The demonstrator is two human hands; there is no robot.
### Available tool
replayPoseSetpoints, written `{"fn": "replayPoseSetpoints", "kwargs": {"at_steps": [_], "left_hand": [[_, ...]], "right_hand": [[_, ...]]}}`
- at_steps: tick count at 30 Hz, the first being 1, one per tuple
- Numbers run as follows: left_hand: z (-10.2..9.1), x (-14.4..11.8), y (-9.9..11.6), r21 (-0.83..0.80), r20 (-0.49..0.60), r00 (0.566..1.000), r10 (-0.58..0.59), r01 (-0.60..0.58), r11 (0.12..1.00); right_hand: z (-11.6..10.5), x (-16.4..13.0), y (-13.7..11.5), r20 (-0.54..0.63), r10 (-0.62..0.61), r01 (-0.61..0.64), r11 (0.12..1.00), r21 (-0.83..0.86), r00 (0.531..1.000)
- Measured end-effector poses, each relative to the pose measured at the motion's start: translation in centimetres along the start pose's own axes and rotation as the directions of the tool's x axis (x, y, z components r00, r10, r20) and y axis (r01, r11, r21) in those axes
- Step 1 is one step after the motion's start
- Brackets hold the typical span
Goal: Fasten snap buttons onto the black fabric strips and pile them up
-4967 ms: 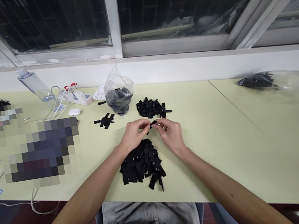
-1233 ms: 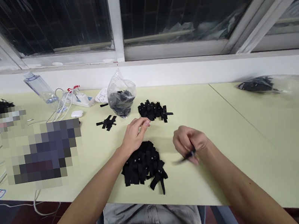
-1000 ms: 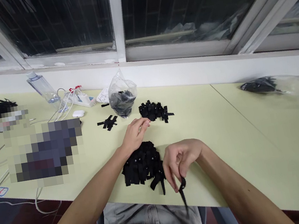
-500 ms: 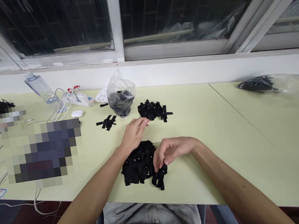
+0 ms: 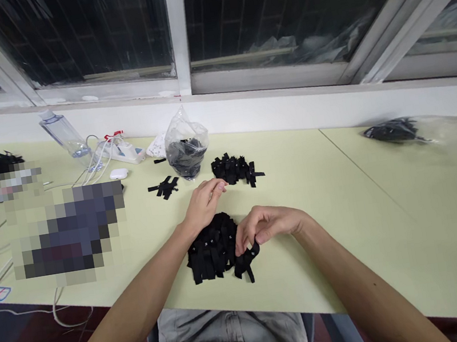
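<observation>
A pile of black fabric strips (image 5: 210, 249), several with a small white mark, lies on the table in front of me. At its right edge my right hand (image 5: 263, 228) pinches a black fabric strip (image 5: 251, 254) between thumb and fingers. The strip hangs bent, its end beside other loose strips. My left hand (image 5: 206, 202) hovers over the far edge of the pile with its fingers closed together; whatever is in them, if anything, is hidden. Just beyond it lies a second heap of black strips (image 5: 230, 169).
A clear plastic bag (image 5: 188, 151) of black pieces stands behind a small group of strips (image 5: 165, 188). To the left are a bottle (image 5: 64, 136), a power strip (image 5: 127, 150), a white earbud case (image 5: 119, 174) and cables. Another bag (image 5: 396, 132) lies far right.
My right hand has closed on a strip at the pile's right edge and lifted its near end slightly. The left hand stays almost in place.
</observation>
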State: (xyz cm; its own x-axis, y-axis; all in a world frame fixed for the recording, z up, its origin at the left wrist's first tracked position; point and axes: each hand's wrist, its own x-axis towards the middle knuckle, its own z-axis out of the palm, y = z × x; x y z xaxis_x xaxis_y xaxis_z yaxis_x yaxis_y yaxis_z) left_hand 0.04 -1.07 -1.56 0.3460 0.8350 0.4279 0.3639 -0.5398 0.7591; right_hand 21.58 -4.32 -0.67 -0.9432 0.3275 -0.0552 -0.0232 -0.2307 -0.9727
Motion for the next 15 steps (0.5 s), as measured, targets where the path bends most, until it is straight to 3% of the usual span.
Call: {"fn": "replayPoseSetpoints", "kwargs": {"at_steps": [5,8,12,15], "left_hand": [[-0.8,0.9,-0.6,-0.006,-0.037,0.993,-0.111,0.110,0.994],[-1.6,0.4,-0.2,0.091,0.021,0.987,-0.159,0.156,0.984],[-3.1,-3.2,2.3,0.276,0.188,0.979,-0.076,0.022,0.961],[-3.7,-6.4,4.2,0.373,0.352,0.935,0.034,-0.174,0.911]], "right_hand": [[0.1,0.0,0.0,0.036,-0.057,0.055,0.997,0.057,0.998],[0.0,-0.2,0.2,0.066,-0.055,0.049,0.995,0.089,0.996],[-0.6,-1.1,0.7,0.028,-0.184,0.173,0.960,0.220,0.983],[-1.3,-1.8,0.9,-0.049,-0.309,0.311,0.915,0.258,0.950]]}}
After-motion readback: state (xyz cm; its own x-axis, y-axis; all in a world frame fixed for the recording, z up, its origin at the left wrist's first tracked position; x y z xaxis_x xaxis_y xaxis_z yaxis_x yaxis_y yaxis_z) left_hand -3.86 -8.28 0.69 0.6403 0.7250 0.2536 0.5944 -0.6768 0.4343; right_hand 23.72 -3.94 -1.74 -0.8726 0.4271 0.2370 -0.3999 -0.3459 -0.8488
